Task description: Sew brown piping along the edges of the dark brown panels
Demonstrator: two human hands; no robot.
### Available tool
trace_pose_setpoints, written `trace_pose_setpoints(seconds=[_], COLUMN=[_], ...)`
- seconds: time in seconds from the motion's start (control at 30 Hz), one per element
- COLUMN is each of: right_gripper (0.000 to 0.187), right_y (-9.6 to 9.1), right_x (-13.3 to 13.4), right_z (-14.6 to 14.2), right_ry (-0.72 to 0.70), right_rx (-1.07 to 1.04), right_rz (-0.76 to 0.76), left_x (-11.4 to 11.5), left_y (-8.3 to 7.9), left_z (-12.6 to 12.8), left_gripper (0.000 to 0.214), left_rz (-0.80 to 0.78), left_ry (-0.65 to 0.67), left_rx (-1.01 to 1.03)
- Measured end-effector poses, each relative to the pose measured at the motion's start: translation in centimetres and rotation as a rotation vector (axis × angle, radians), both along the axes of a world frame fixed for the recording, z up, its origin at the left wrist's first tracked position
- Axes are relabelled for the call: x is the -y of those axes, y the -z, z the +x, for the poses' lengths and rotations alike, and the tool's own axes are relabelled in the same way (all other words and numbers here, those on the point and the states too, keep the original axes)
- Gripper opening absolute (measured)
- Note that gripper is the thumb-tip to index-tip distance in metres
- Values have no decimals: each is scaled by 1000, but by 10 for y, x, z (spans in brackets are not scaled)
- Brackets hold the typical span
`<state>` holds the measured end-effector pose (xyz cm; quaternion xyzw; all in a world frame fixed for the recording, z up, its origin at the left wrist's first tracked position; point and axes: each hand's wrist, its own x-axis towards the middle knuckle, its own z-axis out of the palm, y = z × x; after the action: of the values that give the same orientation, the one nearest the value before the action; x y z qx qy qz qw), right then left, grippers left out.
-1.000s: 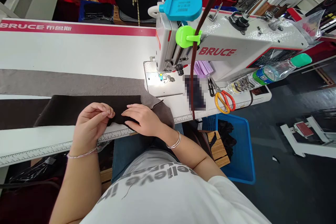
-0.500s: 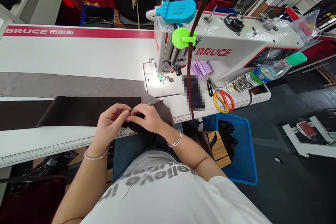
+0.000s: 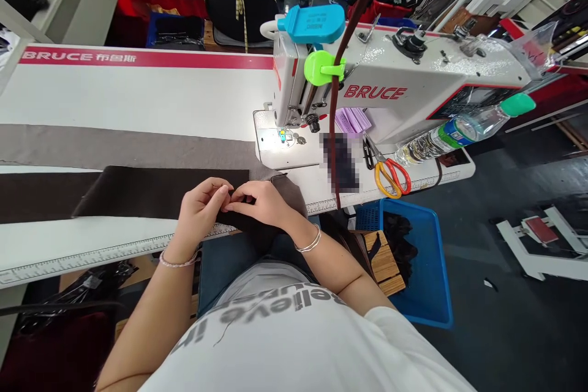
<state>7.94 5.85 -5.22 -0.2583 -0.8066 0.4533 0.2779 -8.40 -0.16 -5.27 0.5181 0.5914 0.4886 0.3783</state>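
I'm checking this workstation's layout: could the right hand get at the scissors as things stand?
Probably yes: the scissors lie uncovered to the right of the right hand, though it would have to leave the dark fabric and pass the hanging brown strap.

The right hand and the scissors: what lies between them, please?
In the head view, between the right hand and the scissors lie the grey cloth end, white tabletop and a dark pixelated patch, crossed by a brown strap.

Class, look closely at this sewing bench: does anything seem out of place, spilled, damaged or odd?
A small pale scrap lies on the floor, away from the bench, as if dropped. The dark cloth shows no obvious damage, and I see no spill.
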Motion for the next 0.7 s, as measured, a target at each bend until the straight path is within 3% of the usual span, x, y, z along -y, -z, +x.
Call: trace_pose_setpoints(seconds=[0.7], right_gripper=[11], right_y=[6], right_x=[3], right_z=[-1], right_ry=[12], right_rx=[-7], right_rz=[153], left_x=[-1], left_y=[2], left_z=[7], left_gripper=[14], left_rz=[-23], left_ry=[-113], left_rx=[-138])
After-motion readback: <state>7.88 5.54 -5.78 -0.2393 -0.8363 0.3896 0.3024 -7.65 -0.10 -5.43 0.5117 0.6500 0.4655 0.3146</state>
